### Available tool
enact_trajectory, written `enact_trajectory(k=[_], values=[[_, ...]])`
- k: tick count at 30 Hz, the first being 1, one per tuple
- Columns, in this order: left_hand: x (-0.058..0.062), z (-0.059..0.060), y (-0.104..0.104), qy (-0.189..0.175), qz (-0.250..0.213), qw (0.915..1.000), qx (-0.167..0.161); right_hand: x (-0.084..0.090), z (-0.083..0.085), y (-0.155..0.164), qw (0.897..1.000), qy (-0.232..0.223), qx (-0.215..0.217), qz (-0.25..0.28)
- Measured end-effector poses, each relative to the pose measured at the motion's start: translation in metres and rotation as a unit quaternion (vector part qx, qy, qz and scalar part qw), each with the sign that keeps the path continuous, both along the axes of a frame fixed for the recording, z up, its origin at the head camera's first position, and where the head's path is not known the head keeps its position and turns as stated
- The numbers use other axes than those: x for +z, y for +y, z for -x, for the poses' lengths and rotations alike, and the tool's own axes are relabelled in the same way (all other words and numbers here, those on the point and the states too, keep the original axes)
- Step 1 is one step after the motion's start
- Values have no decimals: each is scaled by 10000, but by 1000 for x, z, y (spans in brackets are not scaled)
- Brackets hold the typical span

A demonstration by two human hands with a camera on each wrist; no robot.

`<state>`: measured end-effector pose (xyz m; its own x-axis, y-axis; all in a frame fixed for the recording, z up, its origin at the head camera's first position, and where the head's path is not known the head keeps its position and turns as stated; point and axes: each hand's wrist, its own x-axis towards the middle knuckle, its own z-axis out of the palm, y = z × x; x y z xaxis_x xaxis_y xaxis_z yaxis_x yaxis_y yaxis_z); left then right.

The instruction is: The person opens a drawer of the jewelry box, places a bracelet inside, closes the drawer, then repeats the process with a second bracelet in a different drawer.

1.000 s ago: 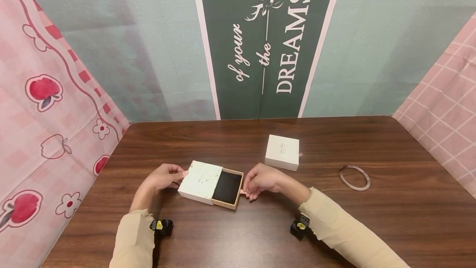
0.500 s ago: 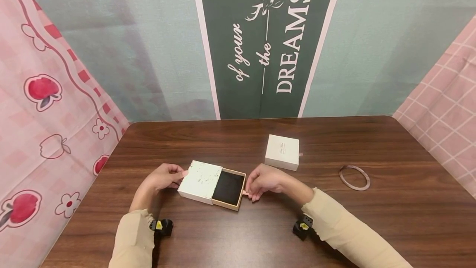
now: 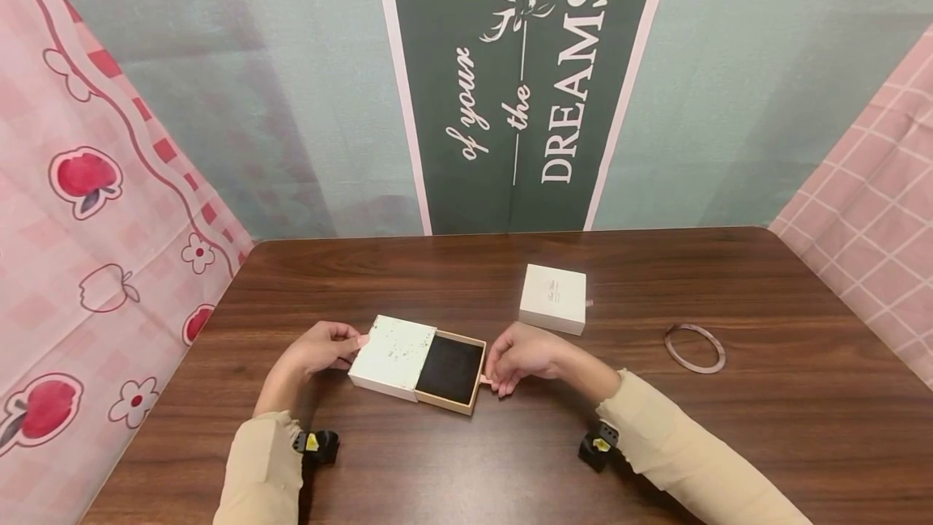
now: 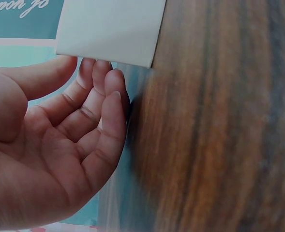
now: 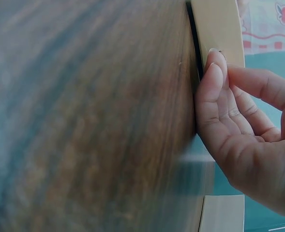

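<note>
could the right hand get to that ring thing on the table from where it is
Probably yes. The right hand pinches the drawer's pull tab, and only bare table lies between it and the ring; it would have to let go first.

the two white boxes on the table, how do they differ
The speckled box lies near the person with its tray slid partway out, showing a black lining; the plain box farther back is closed. The left hand and right hand hold the speckled box; nothing touches the plain box. Both are square and pale.
</note>
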<state>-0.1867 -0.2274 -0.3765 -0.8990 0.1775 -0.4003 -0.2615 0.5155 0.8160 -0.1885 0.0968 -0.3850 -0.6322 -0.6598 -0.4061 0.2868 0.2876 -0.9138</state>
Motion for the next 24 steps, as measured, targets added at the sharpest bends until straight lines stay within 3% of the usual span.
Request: enact_trajectory(k=[24], values=[[2, -1, 1, -16, 68, 10000, 33, -1, 0, 5, 10000, -99, -16, -1]])
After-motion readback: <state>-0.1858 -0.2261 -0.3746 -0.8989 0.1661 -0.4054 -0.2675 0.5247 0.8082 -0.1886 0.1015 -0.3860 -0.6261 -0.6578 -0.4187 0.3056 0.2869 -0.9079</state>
